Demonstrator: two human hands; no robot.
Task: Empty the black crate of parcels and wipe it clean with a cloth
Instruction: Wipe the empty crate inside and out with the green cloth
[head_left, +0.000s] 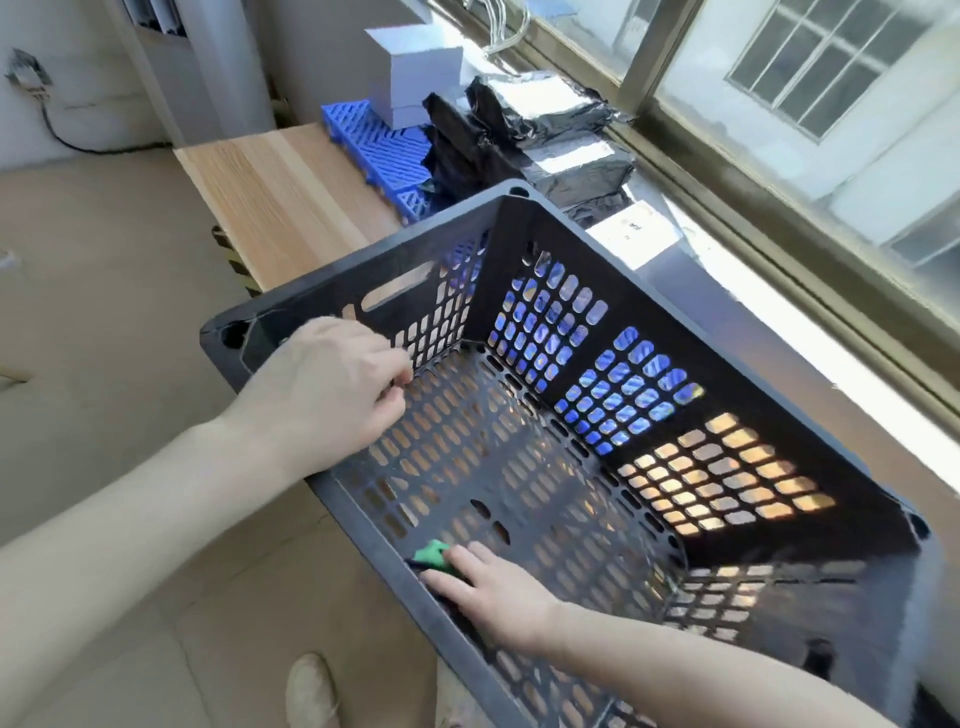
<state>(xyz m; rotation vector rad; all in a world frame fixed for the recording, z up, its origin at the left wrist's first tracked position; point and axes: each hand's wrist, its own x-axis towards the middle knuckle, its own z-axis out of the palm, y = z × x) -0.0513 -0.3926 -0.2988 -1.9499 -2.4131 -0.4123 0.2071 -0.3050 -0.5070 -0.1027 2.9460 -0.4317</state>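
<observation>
Left hand (332, 387) is curled over the crate (493, 270) rim near a corner, gripping it. The crate sits under both hands with no parcels inside, so I judge wiping is the current step. Cloth (434, 553) is partly under the right hand (493, 587), whose straight fingers press it flat to the near inner wall. The crate looks light and stiff, all lattice: hold it by the rim or handle slot. The cloth is soft and may snag in the holes. Parcels (545, 135) lie well beyond both hands.
</observation>
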